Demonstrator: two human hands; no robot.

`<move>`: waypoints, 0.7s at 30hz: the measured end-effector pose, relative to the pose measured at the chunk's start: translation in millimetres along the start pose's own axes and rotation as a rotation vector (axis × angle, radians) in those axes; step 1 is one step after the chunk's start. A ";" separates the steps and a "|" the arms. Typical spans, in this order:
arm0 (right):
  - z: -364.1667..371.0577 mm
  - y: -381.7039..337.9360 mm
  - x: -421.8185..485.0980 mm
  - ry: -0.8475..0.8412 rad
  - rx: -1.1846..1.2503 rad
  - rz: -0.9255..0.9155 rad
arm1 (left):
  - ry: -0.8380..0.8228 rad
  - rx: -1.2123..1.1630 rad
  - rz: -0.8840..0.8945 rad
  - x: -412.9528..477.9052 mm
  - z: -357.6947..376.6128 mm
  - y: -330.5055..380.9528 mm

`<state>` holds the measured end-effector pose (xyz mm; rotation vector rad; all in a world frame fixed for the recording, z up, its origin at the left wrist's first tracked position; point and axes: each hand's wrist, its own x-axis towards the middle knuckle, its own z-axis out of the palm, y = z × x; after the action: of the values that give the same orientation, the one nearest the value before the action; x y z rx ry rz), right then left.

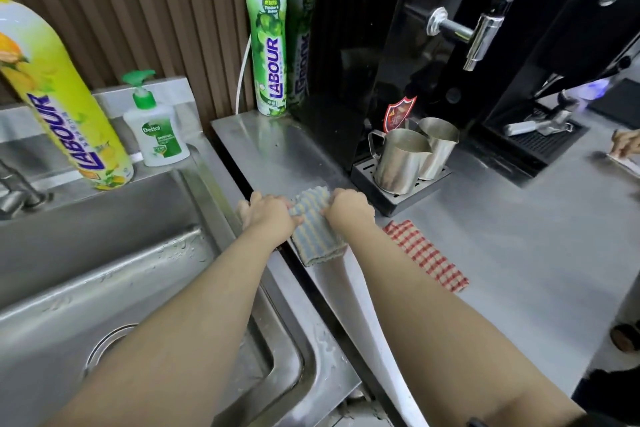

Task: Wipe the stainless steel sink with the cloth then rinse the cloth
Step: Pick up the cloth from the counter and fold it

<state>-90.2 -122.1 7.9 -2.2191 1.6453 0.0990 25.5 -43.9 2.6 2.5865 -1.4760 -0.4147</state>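
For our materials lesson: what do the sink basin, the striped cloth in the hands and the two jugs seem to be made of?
Sink basin: brushed stainless steel, dull grey sheen, water streaks. Striped blue-and-yellow cloth: soft woven or knitted fabric, folds limply. Two metal jugs: probably stainless steel, satin reflective sides.

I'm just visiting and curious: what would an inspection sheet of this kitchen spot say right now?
Surface: steel counter, bare in places; sink wet.
Job's things: striped cloth on the counter edge, beside the sink.
Clutter: yellow bottle, green bottle, soap pump, two steel jugs, checked cloth.
Hands: left hand and right hand both grip the striped cloth.
Cables: white cable by the green bottle.
Surroundings: black coffee machine, ribbed wall; another person's hand at right.
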 end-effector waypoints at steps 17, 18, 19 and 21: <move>-60.0 2.1 -16.5 -0.136 1.354 -0.192 | 0.032 -1.272 0.239 -11.9 -59.9 -4.1; -60.0 4.6 -18.3 -0.095 1.327 -0.244 | 0.035 -1.244 0.266 -15.0 -60.2 -5.2; -57.1 8.4 -21.4 -0.067 1.280 -0.303 | 0.041 -1.198 0.286 -18.3 -57.1 -7.6; -43.5 19.4 -31.2 -0.077 1.164 -0.392 | 0.004 -1.098 0.310 -28.4 -44.6 -14.8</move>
<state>-125.3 -113.2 51.9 -1.4950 0.7964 -0.6843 37.5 -12.8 46.3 1.4735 -1.1163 -0.8587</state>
